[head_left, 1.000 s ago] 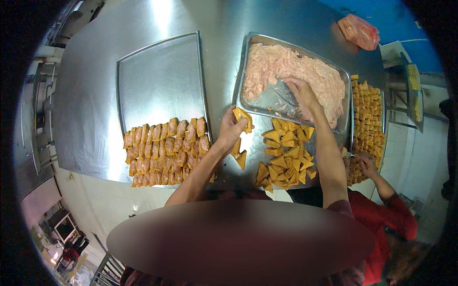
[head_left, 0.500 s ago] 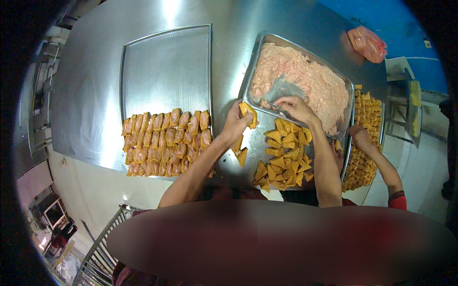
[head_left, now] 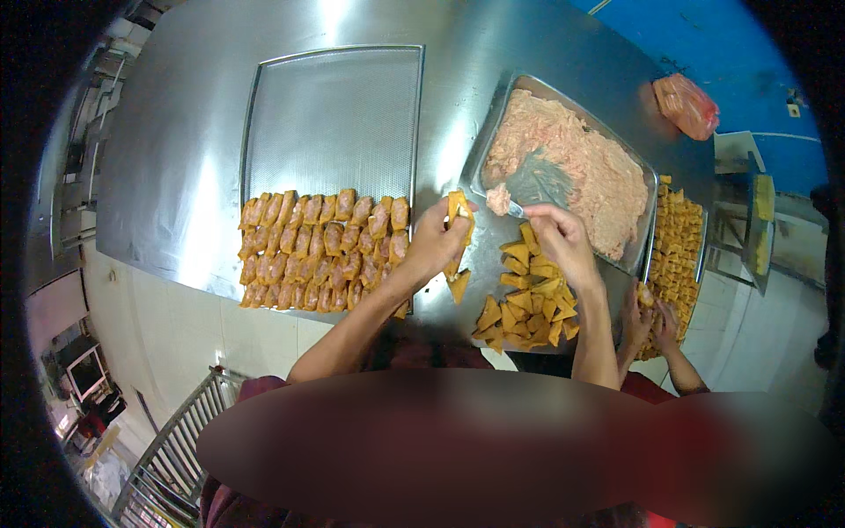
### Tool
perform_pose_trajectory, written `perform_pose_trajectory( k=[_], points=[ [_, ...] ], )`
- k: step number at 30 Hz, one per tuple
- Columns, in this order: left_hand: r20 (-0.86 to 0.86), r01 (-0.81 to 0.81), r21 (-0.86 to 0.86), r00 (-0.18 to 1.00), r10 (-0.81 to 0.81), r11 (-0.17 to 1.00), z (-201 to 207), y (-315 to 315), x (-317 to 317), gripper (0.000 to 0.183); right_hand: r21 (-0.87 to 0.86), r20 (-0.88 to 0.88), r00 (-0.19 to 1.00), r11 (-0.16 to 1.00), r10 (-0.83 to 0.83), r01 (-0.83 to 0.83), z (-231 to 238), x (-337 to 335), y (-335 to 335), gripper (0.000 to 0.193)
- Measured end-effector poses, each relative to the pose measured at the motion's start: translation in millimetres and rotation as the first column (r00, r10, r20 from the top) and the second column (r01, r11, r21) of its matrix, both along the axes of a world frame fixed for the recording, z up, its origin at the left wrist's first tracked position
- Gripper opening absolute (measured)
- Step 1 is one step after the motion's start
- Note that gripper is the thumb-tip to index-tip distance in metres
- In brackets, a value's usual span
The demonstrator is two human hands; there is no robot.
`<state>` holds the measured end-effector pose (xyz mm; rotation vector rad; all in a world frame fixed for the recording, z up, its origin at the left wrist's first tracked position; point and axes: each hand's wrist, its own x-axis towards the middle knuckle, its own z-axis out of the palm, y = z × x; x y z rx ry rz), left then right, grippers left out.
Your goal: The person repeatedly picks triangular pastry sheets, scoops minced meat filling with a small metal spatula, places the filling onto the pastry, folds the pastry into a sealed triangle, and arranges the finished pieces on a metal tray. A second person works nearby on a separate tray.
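My left hand [head_left: 433,236] pinches a yellow-brown fried tofu piece [head_left: 459,208], its slit side facing right. In my right hand [head_left: 565,239] is a small spoon [head_left: 516,210], gripped by its handle, with a lump of pale pink meat paste [head_left: 498,199] on its tip. The lump hangs just right of the tofu, apart from it. Beyond the right hand lies a metal tray [head_left: 650,220] of the same paste [head_left: 576,158], with a scraped patch near its left corner. Unfilled tofu triangles [head_left: 532,304] are heaped below my right hand; a loose tofu triangle [head_left: 459,286] lies below my left.
At left, a perforated tray [head_left: 334,114] holds rows of filled tofu pieces [head_left: 326,238]. A co-worker's hands [head_left: 651,321] work at the right by another full tray [head_left: 676,229]. A red plastic bag [head_left: 687,106] sits at the table's far right edge.
My right hand has lifted away from the paste tray, bringing the loaded spoon beside the tofu. The tofu has turned more upright. Both the co-worker's hands now show together around a tofu piece.
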<state>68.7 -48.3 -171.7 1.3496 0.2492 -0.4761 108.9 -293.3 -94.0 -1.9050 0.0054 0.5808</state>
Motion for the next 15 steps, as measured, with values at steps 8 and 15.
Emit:
perform_pose_trajectory(
  k=[8, 15],
  points=[
    [-0.006, 0.012, -0.354, 1.0, -0.015, 0.935, 96, 17, -30, 0.043, -0.349, 0.483, 0.852, 0.937, 0.201, -0.023, 89, -78, 64, 0.04],
    [0.021, -0.029, -0.679, 0.998, 0.059, 0.733, 118, 38, -49, 0.056, -0.517, 0.535, 0.757, 0.854, 0.376, -0.059, 123, -112, 92, 0.047]
  ],
)
